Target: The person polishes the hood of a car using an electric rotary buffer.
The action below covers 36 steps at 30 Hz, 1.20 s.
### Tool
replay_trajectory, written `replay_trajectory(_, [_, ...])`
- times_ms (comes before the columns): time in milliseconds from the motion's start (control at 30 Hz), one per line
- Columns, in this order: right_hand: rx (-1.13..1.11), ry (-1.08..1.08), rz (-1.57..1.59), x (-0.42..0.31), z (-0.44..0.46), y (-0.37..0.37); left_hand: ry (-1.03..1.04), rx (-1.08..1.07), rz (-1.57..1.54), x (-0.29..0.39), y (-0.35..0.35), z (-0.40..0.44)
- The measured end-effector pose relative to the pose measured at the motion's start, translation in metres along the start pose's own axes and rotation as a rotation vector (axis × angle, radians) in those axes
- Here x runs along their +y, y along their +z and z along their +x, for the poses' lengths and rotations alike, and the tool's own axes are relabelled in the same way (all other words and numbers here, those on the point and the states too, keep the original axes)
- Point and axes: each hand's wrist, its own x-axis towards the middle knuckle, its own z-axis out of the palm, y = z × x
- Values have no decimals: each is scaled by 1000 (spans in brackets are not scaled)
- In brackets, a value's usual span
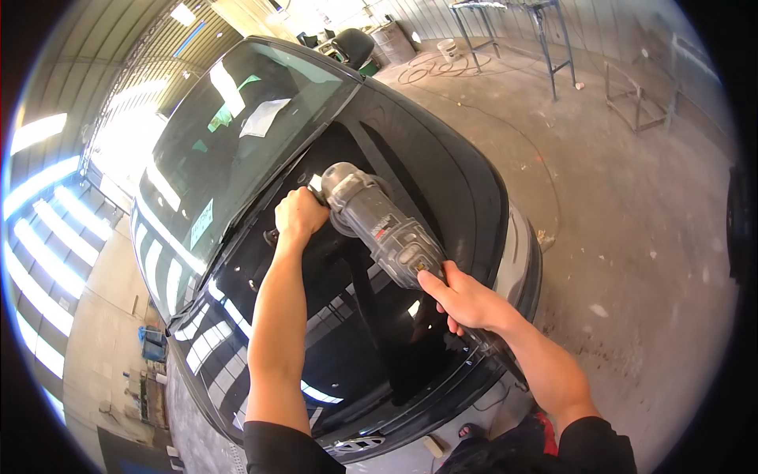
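A grey power polisher lies across the glossy black car hood, its head toward the windshield. My left hand is closed around the side handle beside the tool's head; most of that handle is hidden by the fingers. At the rear of the body, my right hand holds the tool, thumb on top and fingers curled beneath. The pad under the head is mostly hidden.
The windshield has papers behind it. Beyond the car stand a metal barrel, a white bucket and a blue metal stand. A cable runs along the concrete floor. A metal frame is at the right.
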Motion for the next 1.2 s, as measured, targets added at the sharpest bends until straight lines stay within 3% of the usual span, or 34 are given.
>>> replay_trajectory(333, [-85, 21, -7, 0, 0, 37, -94, -6, -19, -42, 0, -28])
replay_trajectory(1200, [-525, -38, -451, -81, 109, 251, -627, 110, -104, -357, 26, -166])
